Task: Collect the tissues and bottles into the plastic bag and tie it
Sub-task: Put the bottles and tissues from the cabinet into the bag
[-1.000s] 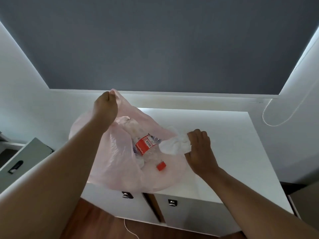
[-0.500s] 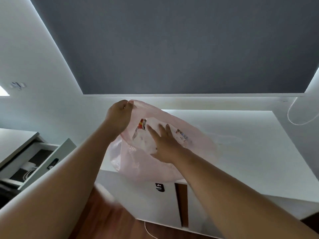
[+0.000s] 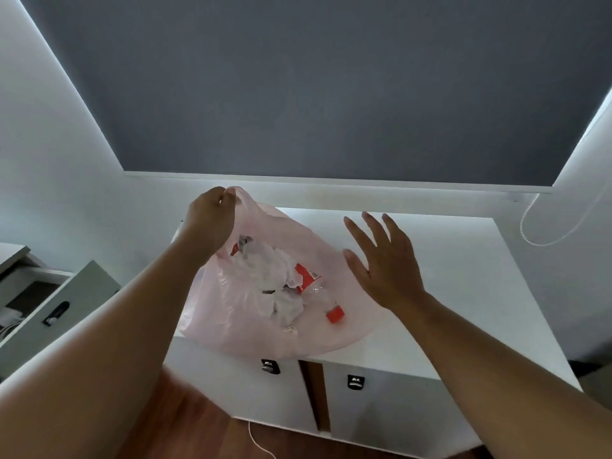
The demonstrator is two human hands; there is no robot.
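Note:
A thin pink plastic bag [image 3: 231, 313] lies on the left front part of the white cabinet top [image 3: 463, 276], its lower side hanging over the front edge. My left hand [image 3: 210, 220] pinches the bag's rim and holds it up. Inside the bag lie crumpled white tissues [image 3: 281, 293] and a clear bottle [image 3: 318, 289] with a red label and red cap; a second red label shows near the top. My right hand [image 3: 381, 263] hovers just right of the bag, fingers spread and holding nothing.
The white cabinet has two doors with dark handles [image 3: 270, 366]. A grey drawer [image 3: 49, 309] stands open at the left. A white cord [image 3: 543, 230] hangs at the back right by the grey blind [image 3: 331, 94]. Wooden floor [image 3: 205, 425] lies below, with a thin cable.
My right hand carried a tissue into the bag, let it go and has come out, now open to the bag's right. My left hand has kept hold of the rim.

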